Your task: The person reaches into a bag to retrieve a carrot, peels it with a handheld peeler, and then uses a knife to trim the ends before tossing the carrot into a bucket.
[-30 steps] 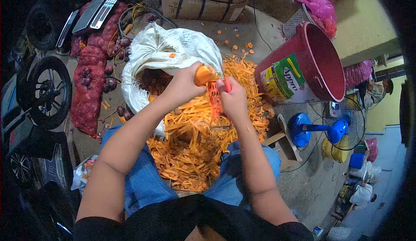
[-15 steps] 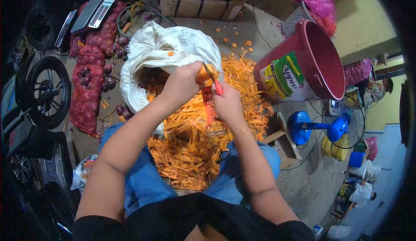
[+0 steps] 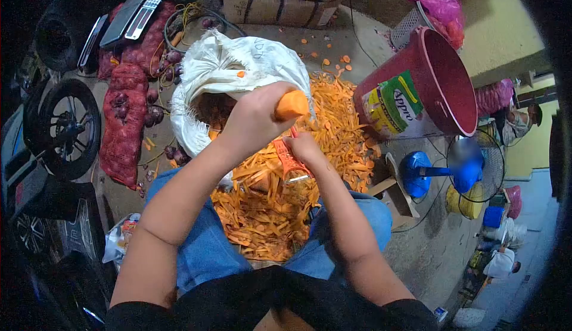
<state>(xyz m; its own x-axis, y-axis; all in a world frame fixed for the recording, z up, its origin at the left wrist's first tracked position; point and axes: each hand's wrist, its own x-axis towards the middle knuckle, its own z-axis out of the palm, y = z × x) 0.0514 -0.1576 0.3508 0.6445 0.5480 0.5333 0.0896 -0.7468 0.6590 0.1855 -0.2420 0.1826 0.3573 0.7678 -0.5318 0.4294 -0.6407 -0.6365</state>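
Observation:
My left hand (image 3: 262, 113) is closed around a peeled carrot (image 3: 293, 104), whose flat cut end faces up. Just below it, my right hand (image 3: 305, 147) grips an orange-red peeler (image 3: 288, 159) with its metal blade end pointing down toward my lap. A bit of the red handle of a knife (image 3: 294, 131) shows above the right fingers; its blade is hidden behind the left hand and carrot. Under both hands lies a large heap of carrot peelings and slices (image 3: 256, 232) between my knees. A white woven sack (image 3: 274, 63) gapes open behind the left hand, with a carrot slice (image 3: 241, 74) on its cloth.
A maroon bucket (image 3: 399, 72) tilts at the right, near a blue fan (image 3: 417, 173) and an open cardboard box (image 3: 399, 203). Red net sacks of onions (image 3: 123, 134), a scale (image 3: 132, 18) and a motorbike wheel (image 3: 72, 119) stand left. Several people are in the right background.
The knife blade has left the carrot's end and dropped out of sight. My right hand has moved down, the peeler has tilted, and the carrot's cut end has turned toward me.

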